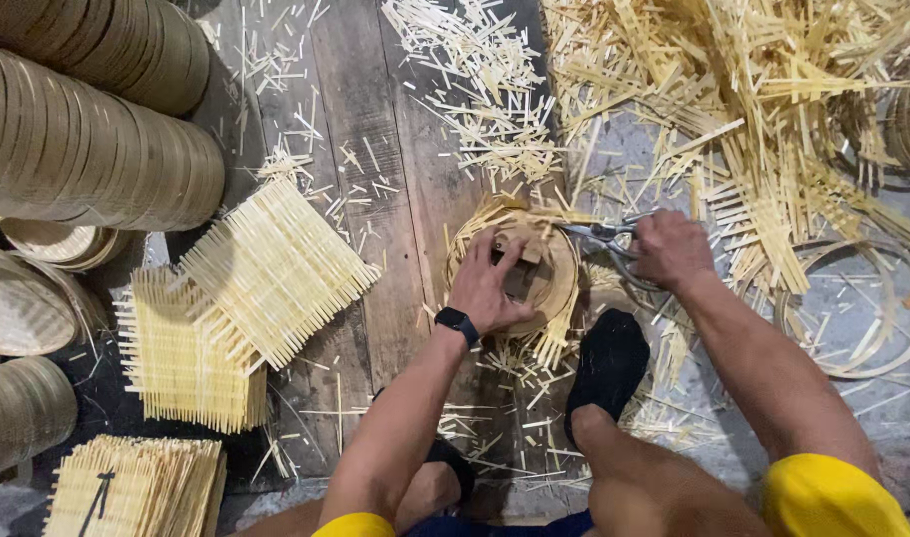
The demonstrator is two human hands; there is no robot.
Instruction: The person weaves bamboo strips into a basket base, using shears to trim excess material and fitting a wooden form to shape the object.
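My left hand (487, 281), with a black watch on its wrist, presses down on a small wooden block (528, 261) that lies on a round bamboo frame (564, 280) with a woven bamboo mat under it. My right hand (671, 249) grips metal scissors (602, 235), whose blades point left at the frame's top rim. Bamboo slat ends stick out around the ring. My foot in a black sock (606, 366) rests just below the frame.
Stacks of woven bamboo squares (274, 267) lie to the left on the wooden floor. Rolls of stacked bamboo rings (97, 149) fill the far left. A heap of cut bamboo strips (753, 109) covers the upper right, with loose hoops (853, 308) at right.
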